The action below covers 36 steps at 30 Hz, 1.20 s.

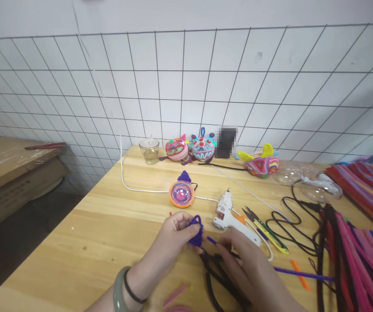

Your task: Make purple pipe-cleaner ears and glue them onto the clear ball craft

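My left hand [176, 236], wearing a bangle and a dark band at the wrist, pinches a small purple pipe-cleaner piece [196, 234] with a loop at its top. Just right of it, my right hand [243, 255] is closed on a purple pipe cleaner [303, 273]. One short end pokes out toward the left hand and a long length trails to the right. Black-handled scissors [220, 277] lie beneath my hands, partly covered by the right one. Beyond my hands sits a round orange-rimmed ornament [181, 194] with a purple triangle [184, 176] behind it.
A white glue gun [230, 214] lies beside green and yellow tools [266, 229]. Along the wall stand a glass cup [149, 151] and colourful pipe-cleaner figures [202, 148]. Black cable [290, 216], clear plastic shells [318, 190] and bundles of pipe cleaners [358, 260] fill the right side.
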{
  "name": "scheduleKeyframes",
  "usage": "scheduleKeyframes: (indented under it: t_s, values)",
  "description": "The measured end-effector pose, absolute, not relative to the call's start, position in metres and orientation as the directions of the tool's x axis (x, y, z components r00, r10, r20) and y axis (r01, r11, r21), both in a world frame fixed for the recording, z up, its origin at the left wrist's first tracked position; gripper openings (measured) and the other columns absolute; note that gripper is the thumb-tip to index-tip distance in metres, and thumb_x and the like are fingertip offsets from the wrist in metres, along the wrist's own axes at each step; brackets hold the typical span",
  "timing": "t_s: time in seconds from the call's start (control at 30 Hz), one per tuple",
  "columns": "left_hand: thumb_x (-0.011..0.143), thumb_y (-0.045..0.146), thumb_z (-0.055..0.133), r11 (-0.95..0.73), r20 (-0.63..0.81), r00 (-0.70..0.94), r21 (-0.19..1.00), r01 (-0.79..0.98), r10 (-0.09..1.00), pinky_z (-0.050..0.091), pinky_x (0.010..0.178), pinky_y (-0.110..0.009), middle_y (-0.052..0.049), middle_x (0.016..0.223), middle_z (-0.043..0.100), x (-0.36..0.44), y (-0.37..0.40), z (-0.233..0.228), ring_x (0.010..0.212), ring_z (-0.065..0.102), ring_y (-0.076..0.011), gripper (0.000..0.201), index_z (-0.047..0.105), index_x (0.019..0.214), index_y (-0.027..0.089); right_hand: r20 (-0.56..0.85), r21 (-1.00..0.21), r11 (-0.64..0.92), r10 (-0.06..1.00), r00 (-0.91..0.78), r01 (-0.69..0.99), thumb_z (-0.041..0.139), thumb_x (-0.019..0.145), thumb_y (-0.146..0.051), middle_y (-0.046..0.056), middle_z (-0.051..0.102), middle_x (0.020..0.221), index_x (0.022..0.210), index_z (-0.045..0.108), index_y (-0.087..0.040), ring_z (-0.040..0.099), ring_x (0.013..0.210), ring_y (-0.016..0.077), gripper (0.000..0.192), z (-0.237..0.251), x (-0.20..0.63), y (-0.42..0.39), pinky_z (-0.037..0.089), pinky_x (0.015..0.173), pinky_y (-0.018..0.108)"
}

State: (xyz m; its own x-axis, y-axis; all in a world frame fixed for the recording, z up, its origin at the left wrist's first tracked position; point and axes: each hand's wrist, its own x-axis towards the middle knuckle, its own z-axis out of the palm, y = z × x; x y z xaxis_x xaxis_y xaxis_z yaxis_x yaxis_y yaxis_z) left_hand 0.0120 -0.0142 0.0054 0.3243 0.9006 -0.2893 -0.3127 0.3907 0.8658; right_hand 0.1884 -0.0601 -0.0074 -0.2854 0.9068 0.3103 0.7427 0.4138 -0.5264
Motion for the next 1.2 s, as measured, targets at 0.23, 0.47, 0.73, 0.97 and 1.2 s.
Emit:
scheduleKeyframes:
  t_s: [0.23,0.47,0.73,0.97,1.2]
  values:
    - [0.063,0.029,0.075,0.445,-0.332,0.377,0.854,-0.269,0.865,0.053,0.047,-0.025,-0.004,0.063,0.068,0.0216,-0.022,0.0075,0.057,0.062,-0.0146,0.026,0.054,0.069,0.015,0.327,-0.647,0.298,0.94,-0.097,0.702,0.047,0.09,-0.023,0.0,0.056,0.065,0.073,0.054,-0.022,0.054,0.06,0.0164,0.018,-0.0028,0.1783,-0.0617,0.045,0.057,0.025]
    - [0.063,0.031,0.075,0.439,-0.327,0.397,0.867,-0.234,0.858,0.053,0.047,-0.025,-0.003,0.063,0.067,0.022,-0.0229,0.0049,0.055,0.06,-0.0133,0.028,0.054,0.069,0.015,0.311,-0.672,0.303,0.944,-0.113,0.676,0.047,0.09,-0.021,0.001,0.06,0.069,0.077,0.057,-0.022,0.056,0.062,0.0161,0.017,-0.0016,0.1785,-0.0606,0.046,0.058,0.025]
    - [0.063,0.035,0.076,0.418,-0.301,0.43,0.884,-0.209,0.851,0.052,0.047,-0.025,-0.001,0.061,0.064,0.0217,-0.0229,0.0032,0.051,0.058,-0.0117,0.03,0.055,0.069,0.015,0.33,-0.663,0.327,0.935,-0.13,0.673,0.047,0.09,-0.018,0.002,0.063,0.073,0.081,0.06,-0.021,0.059,0.066,0.0162,0.015,-0.0049,0.18,-0.0587,0.048,0.06,0.025]
    - [0.062,0.037,0.077,0.405,-0.297,0.427,0.894,-0.191,0.854,0.052,0.046,-0.025,0.0,0.058,0.063,0.0216,-0.0219,0.0032,0.05,0.057,-0.0119,0.031,0.056,0.066,0.015,0.315,-0.665,0.312,0.941,-0.124,0.678,0.048,0.089,-0.016,0.001,0.062,0.072,0.081,0.06,-0.021,0.058,0.064,0.0163,0.014,-0.0038,0.1783,-0.059,0.046,0.058,0.026]
    - [0.06,0.039,0.078,0.412,-0.301,0.44,0.893,-0.18,0.846,0.05,0.046,-0.024,-0.002,0.057,0.065,0.0205,-0.0219,0.0022,0.047,0.057,-0.0117,0.032,0.058,0.065,0.015,0.324,-0.671,0.324,0.937,-0.129,0.666,0.049,0.089,-0.016,0.001,0.062,0.072,0.08,0.059,-0.02,0.058,0.065,0.016,0.014,-0.0045,0.1788,-0.0584,0.046,0.058,0.026]
